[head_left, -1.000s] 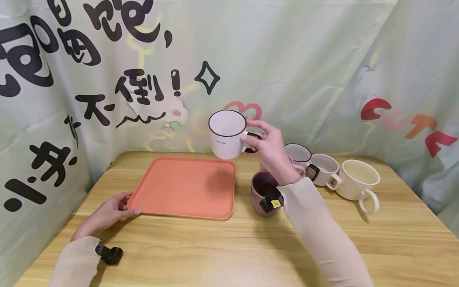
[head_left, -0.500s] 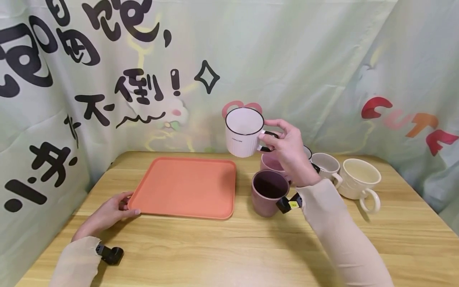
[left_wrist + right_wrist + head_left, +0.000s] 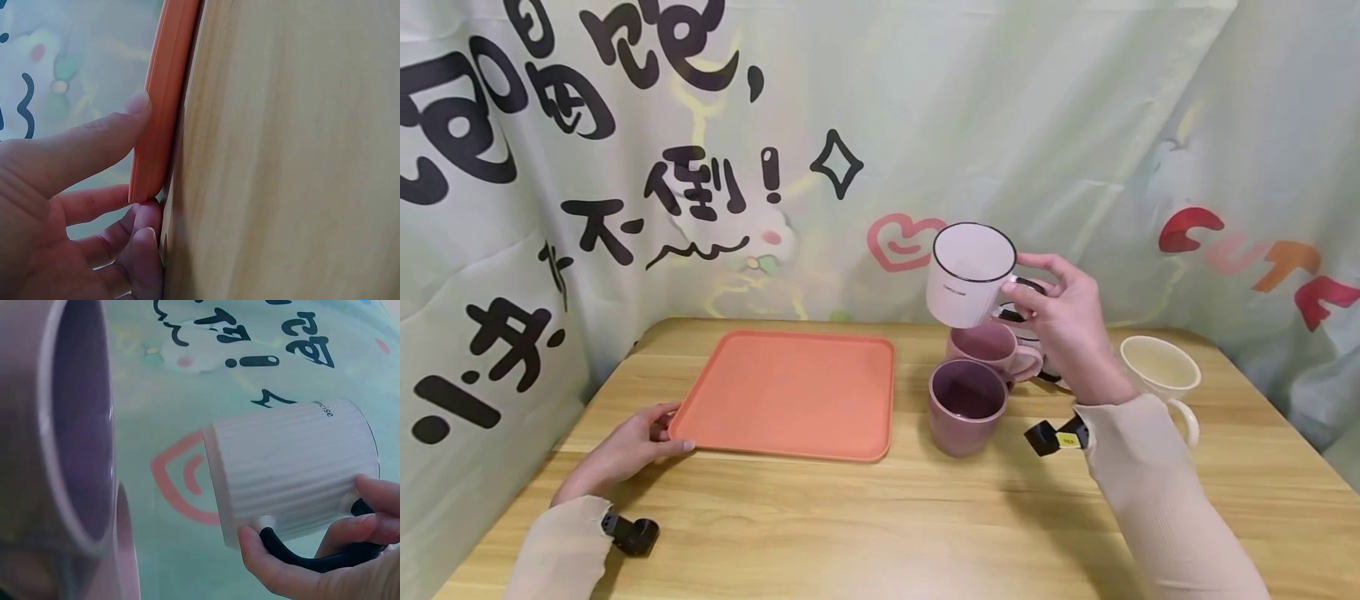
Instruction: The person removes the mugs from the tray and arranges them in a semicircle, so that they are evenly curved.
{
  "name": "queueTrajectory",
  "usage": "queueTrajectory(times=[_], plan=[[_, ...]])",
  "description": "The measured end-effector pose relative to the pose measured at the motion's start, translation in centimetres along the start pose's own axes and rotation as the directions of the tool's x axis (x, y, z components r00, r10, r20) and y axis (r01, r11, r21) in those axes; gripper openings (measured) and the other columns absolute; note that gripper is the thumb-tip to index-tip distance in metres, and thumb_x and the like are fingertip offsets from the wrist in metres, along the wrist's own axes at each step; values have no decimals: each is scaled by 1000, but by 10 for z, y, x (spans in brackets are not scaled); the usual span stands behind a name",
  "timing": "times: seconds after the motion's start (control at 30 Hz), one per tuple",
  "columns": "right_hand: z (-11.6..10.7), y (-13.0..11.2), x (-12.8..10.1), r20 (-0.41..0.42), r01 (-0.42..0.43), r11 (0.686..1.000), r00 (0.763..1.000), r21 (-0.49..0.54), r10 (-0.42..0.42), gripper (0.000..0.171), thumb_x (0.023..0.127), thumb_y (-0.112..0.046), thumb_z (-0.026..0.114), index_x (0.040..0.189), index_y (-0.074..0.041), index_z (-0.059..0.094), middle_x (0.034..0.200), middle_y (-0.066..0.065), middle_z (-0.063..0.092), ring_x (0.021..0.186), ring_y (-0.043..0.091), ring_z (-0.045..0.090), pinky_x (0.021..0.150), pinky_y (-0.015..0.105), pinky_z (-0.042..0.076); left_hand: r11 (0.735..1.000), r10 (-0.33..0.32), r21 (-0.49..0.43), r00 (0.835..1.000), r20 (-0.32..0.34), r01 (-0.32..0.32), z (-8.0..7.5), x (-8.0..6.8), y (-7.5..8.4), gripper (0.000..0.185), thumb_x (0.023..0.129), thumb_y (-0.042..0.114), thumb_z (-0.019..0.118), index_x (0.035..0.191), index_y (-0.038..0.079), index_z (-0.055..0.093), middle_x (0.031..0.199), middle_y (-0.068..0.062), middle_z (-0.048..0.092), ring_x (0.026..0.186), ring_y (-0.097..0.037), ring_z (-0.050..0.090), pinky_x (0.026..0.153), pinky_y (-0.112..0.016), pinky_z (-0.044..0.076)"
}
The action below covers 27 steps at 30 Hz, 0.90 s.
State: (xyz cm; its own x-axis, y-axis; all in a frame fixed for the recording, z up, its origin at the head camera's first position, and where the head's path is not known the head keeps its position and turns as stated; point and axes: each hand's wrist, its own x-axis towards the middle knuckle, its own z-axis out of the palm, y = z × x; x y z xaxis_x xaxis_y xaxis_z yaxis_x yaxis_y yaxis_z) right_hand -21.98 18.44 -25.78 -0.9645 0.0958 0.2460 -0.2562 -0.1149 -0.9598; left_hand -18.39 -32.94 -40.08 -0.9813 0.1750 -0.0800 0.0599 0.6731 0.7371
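My right hand [image 3: 1063, 308] holds a white ribbed mug [image 3: 966, 287] with a black rim by its black handle. The mug is up in the air, above a pink mug [image 3: 981, 340]. Its handle [image 3: 312, 561] lies within my fingers in the right wrist view. In front of the pink mug, a dark purple mug [image 3: 951, 427] stands upright on the table. At the left, my left hand [image 3: 628, 446] grips the near left corner of an orange tray [image 3: 790, 396]. In the left wrist view the thumb [image 3: 115, 125] presses on the tray's rim, with the other fingers curled at its corner.
A cream mug [image 3: 1161, 371] stands on the wooden table [image 3: 820, 525] at the right, partly behind my right forearm. Other white mugs there are mostly hidden by my hand. A printed curtain [image 3: 1045, 125] hangs behind the table.
My right hand has carried the white mug rightward, from near the tray's far right corner to above the pink mug. The left hand and tray have stayed put.
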Motion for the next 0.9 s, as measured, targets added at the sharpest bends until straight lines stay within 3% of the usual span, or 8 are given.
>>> queueTrajectory(times=[0.2,0.47,0.67,0.9], plan=[[-17,3,-7,-22,10,1000,1000,-5,-10,33,91,5,72,118,-13,64,62,-2,54,60,12,45,57,21,41,1000,8,4,1000,-3,-8,1,1,0,72,93,7,74,142,-24,32,103,-15,60,80,-19,50,62,-27,45],[-34,6,-14,-28,4,998,1000,56,-2,34,92,4,71,120,-11,61,64,0,49,61,12,45,68,29,58,1000,-7,13,1000,-5,7,1,0,-1,73,93,9,74,142,-24,32,102,-15,60,83,-21,50,63,-26,45],[-45,8,-21,-54,18,999,998,41,-16,35,91,3,73,120,-11,61,65,0,52,61,12,45,68,26,57,1000,-9,-11,1000,0,9,0,-1,-2,75,92,10,75,142,-23,32,101,-14,60,81,-20,51,63,-27,45],[-65,9,-30,-97,13,1000,995,10,-12,35,90,1,74,120,-13,62,66,1,57,62,13,47,58,20,48,1000,1,-20,1000,8,-1,1,0,-2,74,92,10,75,142,-23,32,99,-13,60,82,-22,51,63,-28,46]])
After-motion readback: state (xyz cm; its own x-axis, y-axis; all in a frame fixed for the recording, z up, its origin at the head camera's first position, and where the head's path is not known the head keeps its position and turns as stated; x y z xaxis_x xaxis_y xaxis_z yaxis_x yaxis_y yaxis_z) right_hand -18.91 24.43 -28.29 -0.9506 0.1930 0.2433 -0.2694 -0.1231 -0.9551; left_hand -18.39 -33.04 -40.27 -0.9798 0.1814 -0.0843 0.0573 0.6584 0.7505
